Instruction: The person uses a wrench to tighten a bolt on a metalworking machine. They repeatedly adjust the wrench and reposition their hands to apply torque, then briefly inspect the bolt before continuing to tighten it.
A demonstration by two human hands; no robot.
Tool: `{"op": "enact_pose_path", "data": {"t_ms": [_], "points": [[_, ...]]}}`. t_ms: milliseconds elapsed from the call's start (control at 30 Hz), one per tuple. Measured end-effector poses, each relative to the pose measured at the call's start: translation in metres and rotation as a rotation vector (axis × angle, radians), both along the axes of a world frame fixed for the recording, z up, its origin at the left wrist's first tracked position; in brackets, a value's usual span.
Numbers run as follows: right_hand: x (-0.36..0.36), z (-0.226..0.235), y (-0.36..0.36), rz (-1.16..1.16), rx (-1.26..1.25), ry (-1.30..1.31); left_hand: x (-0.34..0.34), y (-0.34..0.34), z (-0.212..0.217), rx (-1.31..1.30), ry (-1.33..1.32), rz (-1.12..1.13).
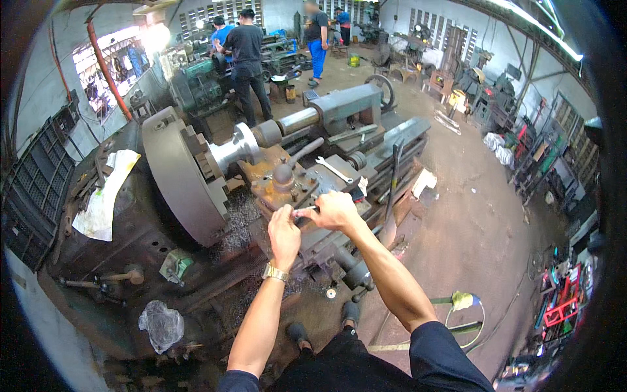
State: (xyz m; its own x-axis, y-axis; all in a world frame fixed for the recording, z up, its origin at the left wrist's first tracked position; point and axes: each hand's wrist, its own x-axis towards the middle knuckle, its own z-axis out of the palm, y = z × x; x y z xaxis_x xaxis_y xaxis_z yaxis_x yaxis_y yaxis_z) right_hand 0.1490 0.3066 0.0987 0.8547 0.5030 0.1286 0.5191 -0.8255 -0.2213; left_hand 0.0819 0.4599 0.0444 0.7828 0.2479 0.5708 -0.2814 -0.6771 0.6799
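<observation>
My left hand (283, 236), with a watch on its wrist, and my right hand (334, 212) meet just in front of a lathe carriage. Both are closed, fingers pinched toward each other around a small slim metallic piece (305, 211), mostly covered by the fingers. Just beyond them stands the rusty tool post (283, 176) with its long lever. An open-ended wrench (334, 170) lies flat on the carriage, past my right hand. A shiny flanged metal workpiece (236, 146) sits between the large chuck (171, 176) and the tailstock (346, 108).
Metal chips (243, 219) lie below the chuck. On the headstock is a stained paper sheet (108, 196). An upright lever (394, 176) stands right of the carriage. Several people work at the back, one in dark clothes (247, 62). A red tool rack (563, 300) is at far right.
</observation>
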Motion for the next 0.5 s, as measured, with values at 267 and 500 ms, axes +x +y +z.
{"op": "enact_pose_path", "data": {"t_ms": [267,500], "points": [[-0.017,-0.011,0.003,-0.144,0.032,-0.073,0.000,0.006,0.001,-0.045,0.006,-0.077],[-0.005,0.006,-0.004,-0.022,-0.005,0.097,-0.007,0.012,0.021,-0.121,0.198,-0.144]]}}
